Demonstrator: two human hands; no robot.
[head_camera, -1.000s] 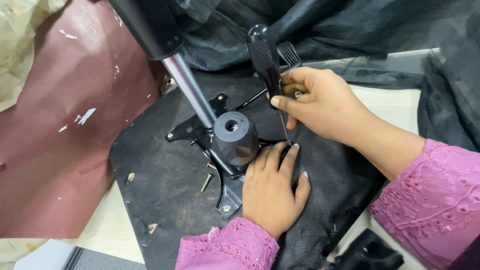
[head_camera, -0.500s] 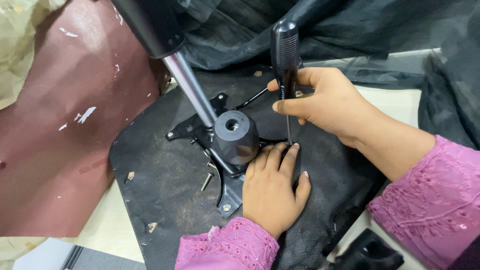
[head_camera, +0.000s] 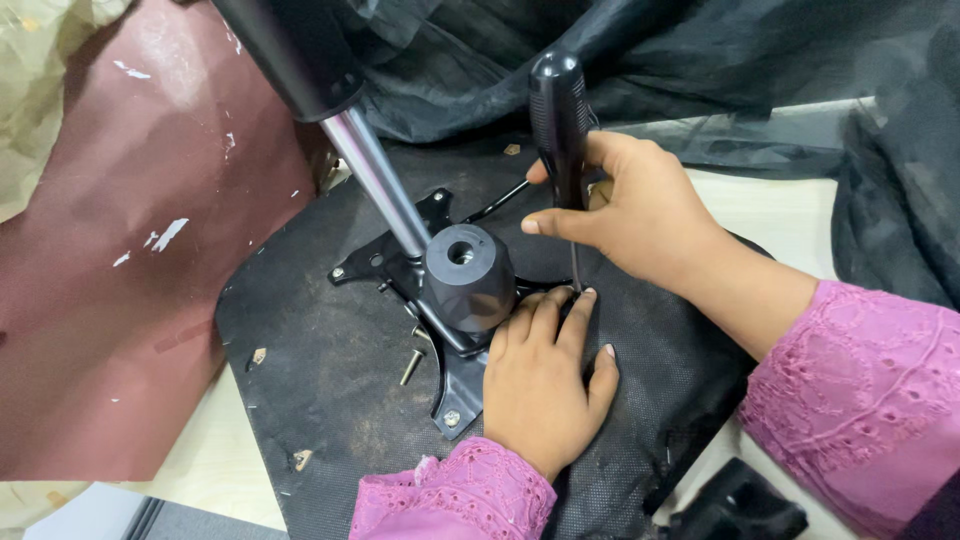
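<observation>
My right hand (head_camera: 640, 215) grips a black-handled screwdriver (head_camera: 560, 120) held upright, its thin shaft pointing down at the black metal bracket (head_camera: 450, 385). The bracket is fixed on the underside of a chair seat covered in black fabric (head_camera: 330, 380). Flat on the bracket lies my left hand (head_camera: 545, 385), fingertips next to the screwdriver tip. A black round knob (head_camera: 468, 275) sits at the bracket's centre, and a chrome gas-lift rod (head_camera: 375, 180) rises from it to the upper left. One loose bolt (head_camera: 411, 366) rests on the fabric beside the bracket.
A dark red sheet (head_camera: 120, 280) covers the left side, with crumpled beige paper (head_camera: 40, 80) above it. Loose black mesh cloth (head_camera: 760, 60) is heaped along the top and right. A black plastic part (head_camera: 740, 510) sits at the bottom right on the pale tabletop (head_camera: 210, 470).
My right hand has swung the screwdriver from a tilt to upright, its tip going down by my left fingertips. The left hand stayed on the bracket.
</observation>
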